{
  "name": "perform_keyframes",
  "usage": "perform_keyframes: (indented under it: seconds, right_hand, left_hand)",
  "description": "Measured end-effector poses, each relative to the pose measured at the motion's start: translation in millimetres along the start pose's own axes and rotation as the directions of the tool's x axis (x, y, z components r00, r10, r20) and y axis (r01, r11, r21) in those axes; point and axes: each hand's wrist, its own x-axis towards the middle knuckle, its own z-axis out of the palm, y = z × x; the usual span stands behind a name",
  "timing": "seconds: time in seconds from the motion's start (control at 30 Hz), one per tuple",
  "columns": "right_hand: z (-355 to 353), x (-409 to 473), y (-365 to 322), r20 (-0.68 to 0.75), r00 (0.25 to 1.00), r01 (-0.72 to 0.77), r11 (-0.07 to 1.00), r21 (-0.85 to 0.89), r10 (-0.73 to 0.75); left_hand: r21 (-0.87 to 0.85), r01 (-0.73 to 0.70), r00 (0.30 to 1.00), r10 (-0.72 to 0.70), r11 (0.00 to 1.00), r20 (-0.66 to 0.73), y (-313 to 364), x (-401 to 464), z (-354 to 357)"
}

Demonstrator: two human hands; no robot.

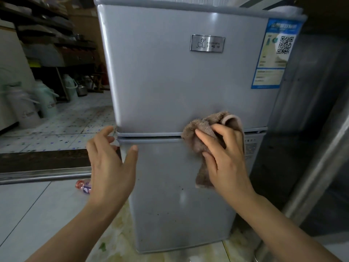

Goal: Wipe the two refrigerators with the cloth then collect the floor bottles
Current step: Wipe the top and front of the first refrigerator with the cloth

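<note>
Fingers [203, 136] of the right hand [224, 157] are pressed on the brown cloth [200, 142] at the silver refrigerator [170, 82] door seam; the left hand [111, 159] is spread, empty. Firm overlapping strokes are advised (floor bottle [84, 186] waits).

A small grey two-door refrigerator [170, 82] fills the centre of the view, with a metal brand plate [207, 43] on the upper door and a blue energy label [273, 53] at its right edge. The right hand [224, 156] presses a bunched brown cloth [204, 140] against the seam between the upper and lower doors. The left hand [111, 159] is spread, fingers apart, at the left edge of the same seam, holding nothing. A pink bottle [84, 186] lies on the tiled floor [28, 214], partly hidden behind the left hand. A larger steel-fronted unit [311, 129] stands just beside the refrigerator on the right.
</note>
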Motion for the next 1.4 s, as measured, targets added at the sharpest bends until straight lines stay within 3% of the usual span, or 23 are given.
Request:
perform_keyframes:
  seconds: [0.07,0.13,0.2,0.27,0.37,0.5,0.57,0.6,0.67,0.73,0.8,0.9,0.97,1.03,1.1,1.13,1.17,1.23,1.3,1.4]
  right_hand:
    - [-14.2,-1.5,-14.2,0.082,0.996,-0.041,0.993,0.113,0.032]
    - [-26.0,-3.2,-29.5,0.155,0.985,-0.113,0.968,0.222,0.080]
    - [-34.6,-3.4,-45.7,0.223,0.968,-0.185,0.924,0.335,0.112]
    - [-39.4,-5.2,-60.0,0.310,0.944,-0.240,0.881,0.408,0.114]
    - [-42.6,-15.2,-70.2,0.465,0.880,-0.342,0.803,0.488,0.092]
    - [-49.8,-26.9,-60.4,0.604,0.782,-0.585,0.514,0.627,0.153]
    - [-50.8,-30.7,-53.0,0.659,0.724,-0.662,0.477,0.578,0.205]
    - [-50.3,-32.3,-51.2,0.701,0.679,-0.713,0.427,0.556,0.220]
    - [-48.2,-34.8,-51.8,0.791,0.581,-0.813,0.181,0.553,0.192]
    - [-46.8,-36.8,-53.9,0.813,0.560,-0.822,-0.016,0.569,0.160]
    - [-46.5,-38.7,-50.0,0.773,0.603,-0.791,0.020,0.612,0.197]
    - [-53.7,-36.6,-39.0,0.756,0.632,-0.775,0.152,0.614,0.171]
    - [-59.3,-33.0,-35.3,0.765,0.632,-0.757,0.313,0.574,0.126]
    - [-61.0,-30.5,-34.6,0.739,0.653,-0.685,0.544,0.484,0.165]
    - [-60.4,-29.2,-33.0,0.684,0.693,-0.601,0.705,0.376,0.227]
    - [-61.4,-28.7,-31.9,0.663,0.707,-0.582,0.737,0.344,0.248]
    - [-63.0,-27.6,-30.8,0.644,0.720,-0.572,0.748,0.337,0.261]
    - [-64.7,-26.8,-29.9,0.616,0.745,-0.575,0.714,0.401,0.254]
    - [-63.8,-26.9,-33.4,0.647,0.719,-0.660,0.539,0.523,0.253]
    - [-59.3,-25.4,-44.4,0.642,0.681,-0.731,0.291,0.617,0.351]
  left_hand:
    - [-0.017,-0.110,0.994,0.110,0.994,-0.010,12.7,-17.3,-2.9]
    - [-0.078,-0.132,0.973,0.144,0.988,0.179,23.3,-30.3,-4.4]
    - [-0.170,0.021,0.889,0.059,0.985,0.454,33.8,-38.9,-6.5]
    - [-0.311,0.280,0.762,-0.013,0.908,0.648,41.5,-44.2,-9.4]
    - [-0.412,0.539,0.688,-0.102,0.735,0.718,47.0,-49.0,-16.6]
    - [-0.493,0.698,0.656,-0.187,0.519,0.732,44.9,-49.5,-27.5]
    - [-0.514,0.718,0.660,-0.225,0.468,0.716,44.3,-47.9,-32.8]
    - [-0.520,0.725,0.659,-0.235,0.450,0.715,44.1,-47.0,-34.7]
    - [-0.512,0.733,0.649,-0.235,0.448,0.723,45.5,-45.7,-36.6]
    - [-0.472,0.708,0.650,-0.224,0.525,0.726,47.8,-44.8,-36.8]
    - [-0.408,0.642,0.677,-0.232,0.649,0.698,49.2,-42.7,-35.9]
    - [-0.370,0.585,0.742,-0.292,0.722,0.604,48.0,-39.8,-33.0]
    - [-0.364,0.595,0.761,-0.357,0.716,0.541,47.6,-40.5,-30.3]
    - [-0.376,0.596,0.769,-0.370,0.710,0.521,44.8,-41.1,-27.7]
    - [-0.322,0.523,0.776,-0.285,0.789,0.563,43.6,-42.3,-27.2]
    - [-0.234,0.406,0.789,-0.210,0.883,0.577,43.1,-42.8,-27.3]
    - [-0.099,0.205,0.813,-0.113,0.974,0.571,41.6,-42.8,-26.8]
    - [0.144,-0.175,0.861,0.081,0.974,0.502,40.4,-41.6,-25.2]
    - [0.208,-0.253,0.866,0.125,0.945,0.484,39.5,-38.8,-23.7]
    - [0.194,-0.218,0.885,0.110,0.956,0.451,36.3,-29.7,-21.0]
